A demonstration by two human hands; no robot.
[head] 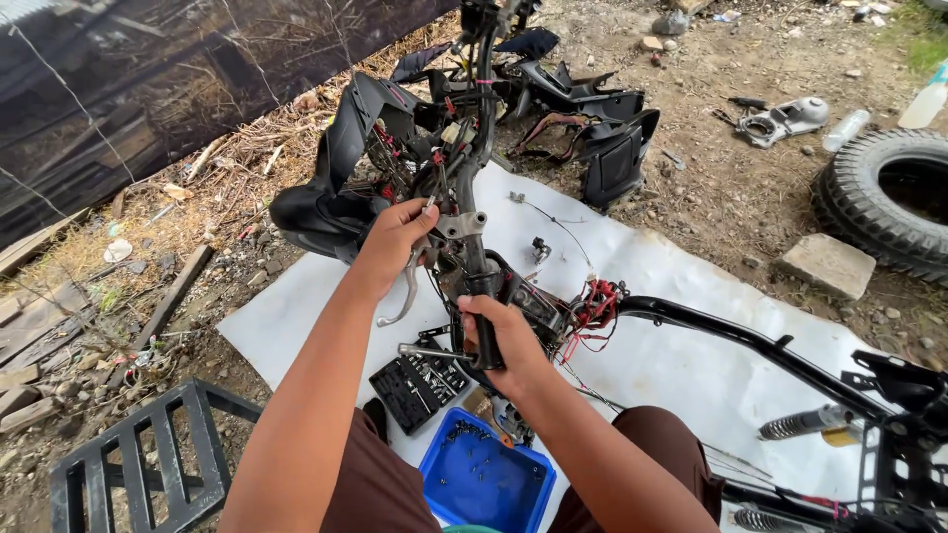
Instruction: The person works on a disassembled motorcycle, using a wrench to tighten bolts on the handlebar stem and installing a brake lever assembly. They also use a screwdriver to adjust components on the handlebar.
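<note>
Your right hand (499,336) was wrapped tight around the black handlebar grip (481,326), fingers fully curled, which looked like a way to keep the stripped scooter frame (750,341) steady. Your left hand (395,237) sat just above and to the left of it, fingers pressed together around the lever mount, with the silver brake lever (403,296) hanging down from under your palm. A metal tool shaft (427,351) poked out just left of your right fist; I could not tell whether you held it.

Below your right hand lay a black socket tray (420,387), and nearer to you a blue plastic tub (484,484) of small screws, both within easy reach on the white sheet (671,375). Red wiring (597,306) bunched just right of the grip. No labels were legible. Well off to the right lay a tyre (884,197).
</note>
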